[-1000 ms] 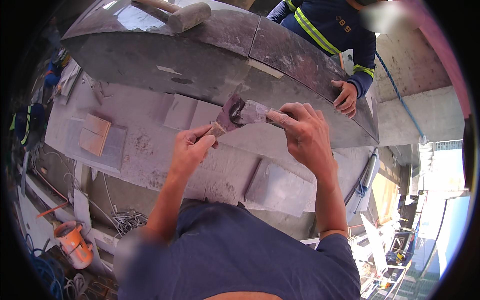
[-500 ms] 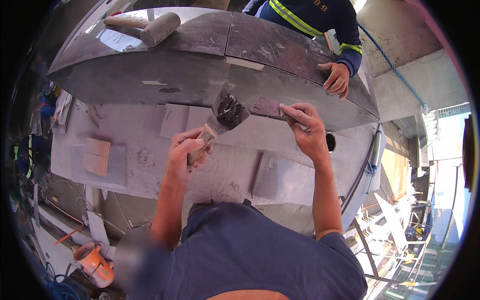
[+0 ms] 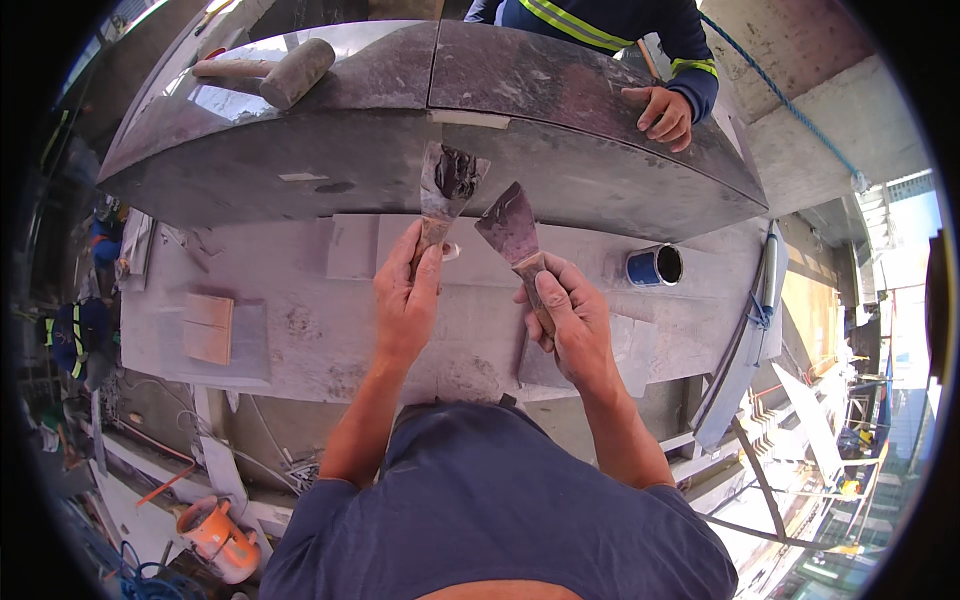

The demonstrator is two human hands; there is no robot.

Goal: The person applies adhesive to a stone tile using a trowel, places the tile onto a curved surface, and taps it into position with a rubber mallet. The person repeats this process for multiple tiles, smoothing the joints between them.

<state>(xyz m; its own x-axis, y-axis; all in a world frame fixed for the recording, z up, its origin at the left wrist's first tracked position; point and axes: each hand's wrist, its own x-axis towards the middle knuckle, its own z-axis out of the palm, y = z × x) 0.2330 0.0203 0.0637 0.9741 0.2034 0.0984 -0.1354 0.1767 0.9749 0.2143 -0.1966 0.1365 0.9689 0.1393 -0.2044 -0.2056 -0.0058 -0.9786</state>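
My left hand (image 3: pixel 405 290) grips the handle of a putty knife (image 3: pixel 446 185) whose blade points up and carries a dark lump of filler. My right hand (image 3: pixel 568 318) holds a second putty knife (image 3: pixel 512 225), blade up and mostly bare. Both blades stand close together in front of the edge of a dark polished stone slab (image 3: pixel 330 160). A pale seam (image 3: pixel 470 118) marks the joint between the two slab pieces just above the blades.
A mallet (image 3: pixel 270 70) lies on the slab's far left. Another person's hand (image 3: pixel 662 110), in a sleeve with a reflective band, rests on the slab at right. A blue can (image 3: pixel 653 266) sits on the dusty grey ledge (image 3: pixel 300 330). An orange machine (image 3: pixel 218 540) stands below left.
My two hands have drawn apart and risen toward the slab edge. The knife blades, crossed together a second ago, now stand separate, the left one loaded with filler.
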